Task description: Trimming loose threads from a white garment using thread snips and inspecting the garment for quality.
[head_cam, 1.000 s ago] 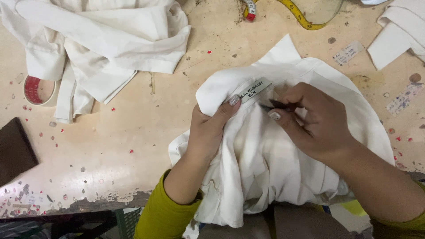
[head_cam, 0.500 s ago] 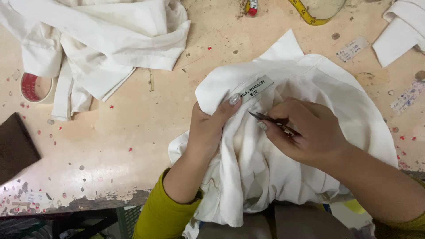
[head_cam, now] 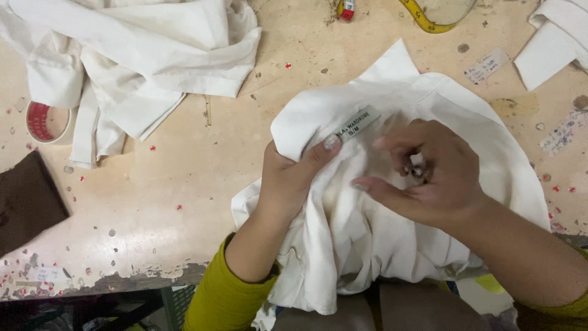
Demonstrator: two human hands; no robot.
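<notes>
Half a second ago a thin dark tool stuck out of the right hand [head_cam: 438, 178] toward the label; now the fingers have curled in over it and only a small dark bit shows between them, too blurred to identify. The hand itself has shifted slightly up and left on the cloth. The left hand [head_cam: 288, 184] keeps the same grip: its fingers are closed on a fold of the white garment [head_cam: 367, 245], thumb pressed just below the sewn-in label.

That label [head_cam: 357, 124] is a small grey rectangle with dark print, lying tilted on the garment's upper fold, just left of the right hand. The garment is bunched at the near edge of the beige worktop [head_cam: 202, 178] and hangs over it toward the person.

Two pale paper slips [head_cam: 486, 65] with writing lie flat on the worktop at upper right; a third is by the right edge.

A heap of white cloth [head_cam: 135, 55] at upper left is cut off by the frame, as are the yellow measuring tape [head_cam: 422, 15] at the top and the folded white piece [head_cam: 551, 43] in the corner. A roll of tape with a red core [head_cam: 46, 121] sits partly under the heap. A dark brown cloth [head_cam: 27, 202] lies at the left edge.
</notes>
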